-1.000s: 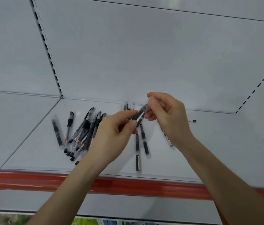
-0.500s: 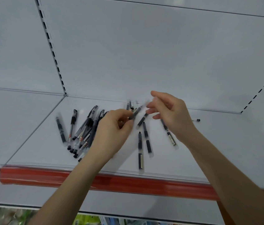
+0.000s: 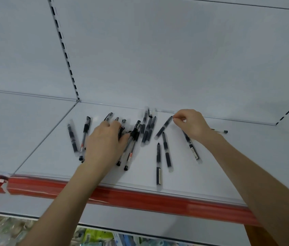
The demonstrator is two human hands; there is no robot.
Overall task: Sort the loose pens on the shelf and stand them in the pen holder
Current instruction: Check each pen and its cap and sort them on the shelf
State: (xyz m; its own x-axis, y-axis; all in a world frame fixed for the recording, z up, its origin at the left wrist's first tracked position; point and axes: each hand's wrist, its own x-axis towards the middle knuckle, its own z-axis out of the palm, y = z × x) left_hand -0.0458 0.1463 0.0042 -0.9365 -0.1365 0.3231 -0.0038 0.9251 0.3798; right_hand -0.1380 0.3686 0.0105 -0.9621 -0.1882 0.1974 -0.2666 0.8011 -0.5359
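Several black-and-clear pens lie scattered on the white shelf [image 3: 229, 166]. My left hand [image 3: 104, 141] lies over the pile of pens [image 3: 131, 139] at the left, its fingers curled round some of them and its thumb against the bunch. My right hand [image 3: 190, 124] pinches the upper tip of one slanted pen [image 3: 164, 127] near the back wall; that pen still lies on the shelf. Loose pens lie in front: one long pen [image 3: 158, 166], one beside it [image 3: 167, 152], another under my right wrist [image 3: 192, 149]. No pen holder is in view.
A red strip [image 3: 140, 197] runs along the shelf's front edge. A white back panel with slotted uprights [image 3: 65, 54] rises behind. Two pens [image 3: 72, 137] lie left of the pile, one pen [image 3: 220, 130] far right. Packaged goods [image 3: 94, 237] show on the level below.
Both hands were together, holding one pen between them. They have parted: my left hand dropped left onto the pile, my right hand moved right and pinches a pen's tip.
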